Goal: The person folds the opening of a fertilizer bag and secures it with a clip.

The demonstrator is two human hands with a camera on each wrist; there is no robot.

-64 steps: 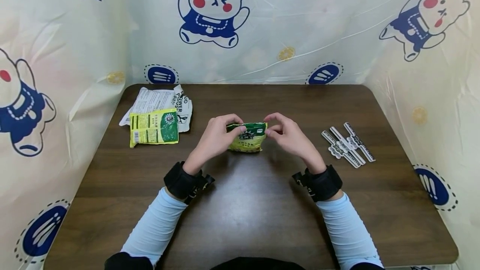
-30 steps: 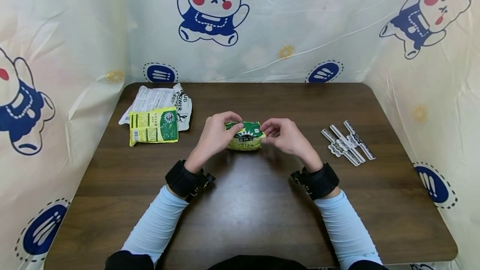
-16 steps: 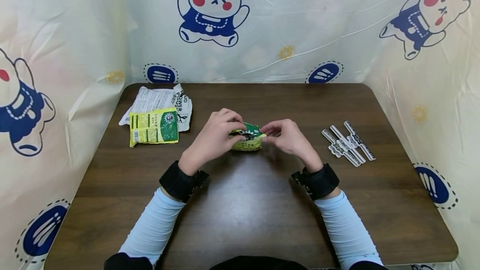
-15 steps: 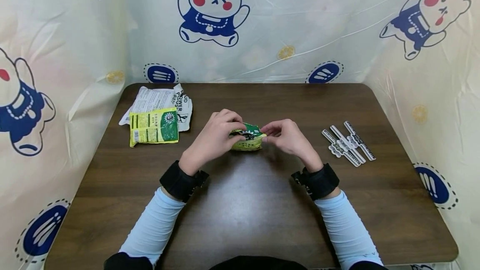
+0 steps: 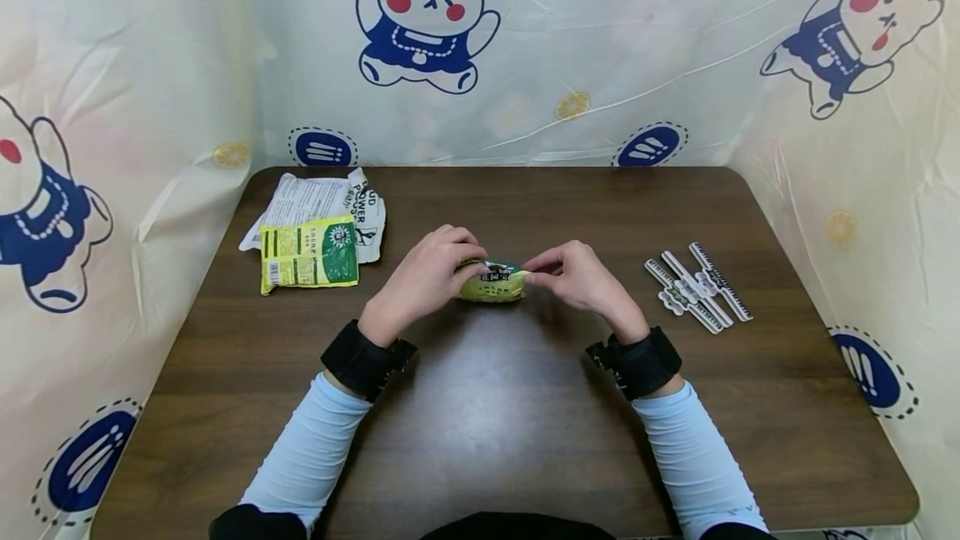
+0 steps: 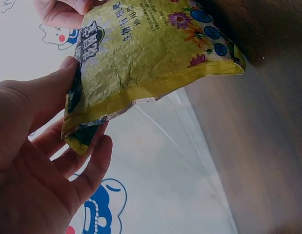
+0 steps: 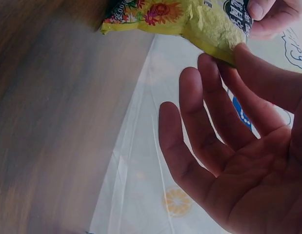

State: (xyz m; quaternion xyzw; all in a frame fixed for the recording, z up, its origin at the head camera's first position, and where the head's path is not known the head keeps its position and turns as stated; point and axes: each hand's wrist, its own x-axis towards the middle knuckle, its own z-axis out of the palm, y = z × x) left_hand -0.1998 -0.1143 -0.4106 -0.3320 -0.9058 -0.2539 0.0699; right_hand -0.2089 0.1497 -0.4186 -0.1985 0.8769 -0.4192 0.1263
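A small yellow-and-green packet (image 5: 492,288) printed with flowers stands on the table between both hands, its green top folded over. My left hand (image 5: 425,272) grips the packet's left end, thumb on the near face and fingers behind. In the left wrist view the packet (image 6: 136,53) bulges below the fold, and a green flap shows between the fingers. My right hand (image 5: 583,280) pinches the right top corner between thumb and index finger. The right wrist view shows the other fingers of this hand (image 7: 253,151) spread loosely, away from the packet (image 7: 214,27).
At the back left of the brown table (image 5: 480,440) lies a yellow-green packet (image 5: 309,255), partly over a white printed bag (image 5: 315,198). Several slim white strips (image 5: 697,288) with dark marks along their edges lie on the right. Patterned sheeting surrounds the table's back and sides.
The packet's green top has been folded down, so less of its green band shows. My left hand has shifted its grip over the left end; the right hand keeps near the right corner.
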